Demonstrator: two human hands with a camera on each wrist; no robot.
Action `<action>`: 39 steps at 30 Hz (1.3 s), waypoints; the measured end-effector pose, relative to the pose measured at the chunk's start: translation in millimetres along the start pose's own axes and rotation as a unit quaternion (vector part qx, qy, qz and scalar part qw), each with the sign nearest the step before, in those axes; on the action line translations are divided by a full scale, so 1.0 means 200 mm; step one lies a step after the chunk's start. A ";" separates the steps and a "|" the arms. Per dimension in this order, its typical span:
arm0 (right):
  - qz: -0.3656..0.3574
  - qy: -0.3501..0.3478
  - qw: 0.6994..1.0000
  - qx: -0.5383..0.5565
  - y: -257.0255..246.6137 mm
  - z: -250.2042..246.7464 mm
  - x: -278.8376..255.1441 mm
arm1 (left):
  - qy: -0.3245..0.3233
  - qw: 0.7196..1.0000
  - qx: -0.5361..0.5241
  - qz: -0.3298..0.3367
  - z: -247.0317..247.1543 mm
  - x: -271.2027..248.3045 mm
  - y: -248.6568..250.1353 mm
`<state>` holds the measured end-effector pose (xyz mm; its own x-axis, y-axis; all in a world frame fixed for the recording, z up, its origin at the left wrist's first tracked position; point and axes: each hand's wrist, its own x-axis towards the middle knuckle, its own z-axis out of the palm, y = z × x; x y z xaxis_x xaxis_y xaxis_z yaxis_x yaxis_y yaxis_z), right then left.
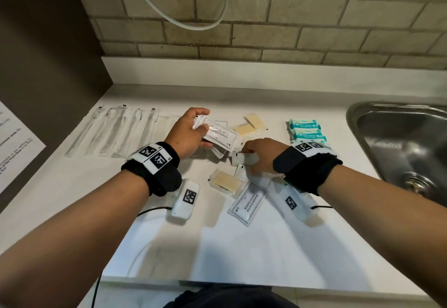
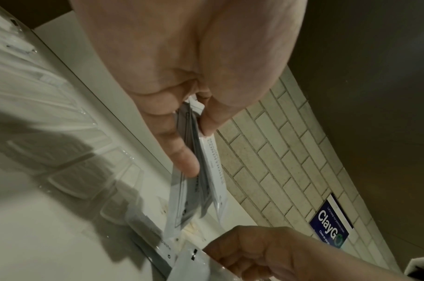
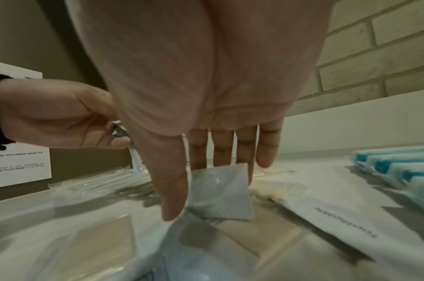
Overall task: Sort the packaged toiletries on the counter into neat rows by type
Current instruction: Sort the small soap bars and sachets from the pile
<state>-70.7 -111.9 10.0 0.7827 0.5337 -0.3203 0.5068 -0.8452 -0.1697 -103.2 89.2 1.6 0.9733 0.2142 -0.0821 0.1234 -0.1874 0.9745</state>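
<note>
- your left hand [image 1: 186, 133] gripped a small stack of shampoo sachets [image 1: 219, 133], thumb on top and fingers [image 2: 181, 152] curled beneath, held just above the bench [image 1: 242, 247].
- your right hand [image 1: 261, 155] pinched one small white sachet [image 1: 243, 159] between thumb and fingers [image 3: 244, 152], lifted just off the loose pile at the middle.
- done, as far as the views showed: clear-wrapped toothbrushes [image 1: 116, 131] lay in a row at the far left, and blue-and-white packets [image 1: 307, 131] lay stacked in a row near the sink [image 1: 399, 138].
- partly done: two soap bars [image 1: 250, 125] lay together at the back; a third soap bar [image 1: 226, 182] lay apart, nearer you.
- left: another shampoo sachet [image 1: 248, 202] and a toothpaste packet [image 3: 338, 224] lay loose under your right wrist; i judged the sort roughly half finished.
</note>
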 end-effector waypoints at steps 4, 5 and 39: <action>-0.010 0.052 0.998 -0.039 0.02 0.03 -0.01 | 0.001 1.000 0.003 -0.003 0.01 0.00 0.01; -0.022 0.056 0.997 -0.037 0.02 0.03 -0.03 | 0.003 1.000 0.001 -0.003 0.02 0.01 0.02; -0.037 0.206 0.917 0.340 -0.07 -0.18 0.08 | 0.056 0.982 -0.181 -0.002 0.07 0.00 0.13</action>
<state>-51.3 -90.5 41.4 0.8962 0.4380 0.0706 0.3310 -0.5541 -0.7638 -96.4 71.8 23.9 0.9430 0.3221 -0.0833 0.0317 0.1621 0.9863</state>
